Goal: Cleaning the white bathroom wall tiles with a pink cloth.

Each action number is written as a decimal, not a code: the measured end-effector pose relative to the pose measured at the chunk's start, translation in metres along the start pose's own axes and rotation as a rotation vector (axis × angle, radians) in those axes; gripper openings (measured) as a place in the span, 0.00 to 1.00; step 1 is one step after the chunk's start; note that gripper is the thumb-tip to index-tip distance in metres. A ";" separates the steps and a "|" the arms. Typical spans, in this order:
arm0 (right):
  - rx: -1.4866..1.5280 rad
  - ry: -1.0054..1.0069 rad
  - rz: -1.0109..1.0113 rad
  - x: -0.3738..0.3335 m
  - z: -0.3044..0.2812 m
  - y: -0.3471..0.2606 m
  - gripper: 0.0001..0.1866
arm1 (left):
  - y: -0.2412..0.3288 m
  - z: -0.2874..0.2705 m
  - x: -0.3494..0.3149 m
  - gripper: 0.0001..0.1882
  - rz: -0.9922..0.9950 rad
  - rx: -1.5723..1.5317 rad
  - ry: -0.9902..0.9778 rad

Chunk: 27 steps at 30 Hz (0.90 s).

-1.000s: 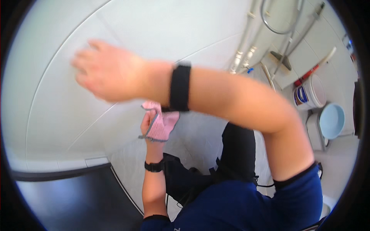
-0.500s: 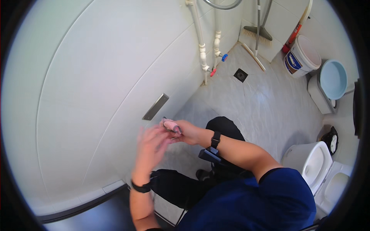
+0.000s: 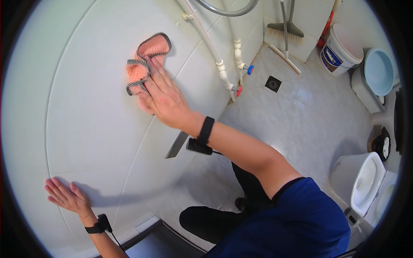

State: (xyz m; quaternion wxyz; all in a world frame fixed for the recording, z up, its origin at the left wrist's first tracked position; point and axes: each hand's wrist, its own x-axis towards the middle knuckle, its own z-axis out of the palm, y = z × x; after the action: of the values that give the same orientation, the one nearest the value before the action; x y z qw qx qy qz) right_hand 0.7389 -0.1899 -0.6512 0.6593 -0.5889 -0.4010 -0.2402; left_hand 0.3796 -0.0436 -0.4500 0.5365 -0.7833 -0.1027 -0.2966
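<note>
— Two hands on the wall, logged left to right; my left hand (image 3: 64, 197) low down, flat and open on the white wall panel (image 3: 86, 107), gripping nothing; my right hand (image 3: 165, 101) higher up, fingers spread and pressing the pink cloth (image 3: 144, 62) against the same panel, palm on it rather than a closed fist.

— Progress entry?

— The cloth is bunched, high on the panel, just left of the white pipes (image 3: 221, 71); by my judgement the wiping is mid-course; no streak or wet mark shows which parts are done, so the share left I cannot tell.

— Hidden or unclear?

— Underside of the cloth, covered by my fingers; the panel's lower edge, cut by the dark rim; to the right, the broom (image 3: 286, 28), bucket (image 3: 340, 49) and toilet (image 3: 365, 185), partly cropped and bent by the lens.
</note>
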 end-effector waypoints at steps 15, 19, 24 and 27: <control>-0.155 -0.103 0.233 -0.037 -0.023 0.094 0.15 | -0.007 0.002 -0.005 0.31 0.027 0.026 -0.027; 0.003 -0.016 0.177 0.020 -0.030 0.063 0.15 | -0.007 0.002 -0.007 0.31 0.028 0.022 -0.032; -0.109 -0.080 0.164 0.027 -0.031 0.061 0.19 | -0.004 0.000 -0.004 0.31 0.019 0.034 -0.030; -0.105 0.025 0.113 0.010 -0.022 0.077 0.14 | -0.003 -0.001 -0.003 0.31 0.024 0.026 -0.022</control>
State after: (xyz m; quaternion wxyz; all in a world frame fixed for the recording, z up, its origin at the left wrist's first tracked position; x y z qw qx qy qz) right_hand 0.8106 -0.1954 -0.6880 0.6449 -0.6415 -0.3456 -0.2306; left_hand 0.3753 -0.0430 -0.4486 0.5491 -0.7807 -0.1031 -0.2801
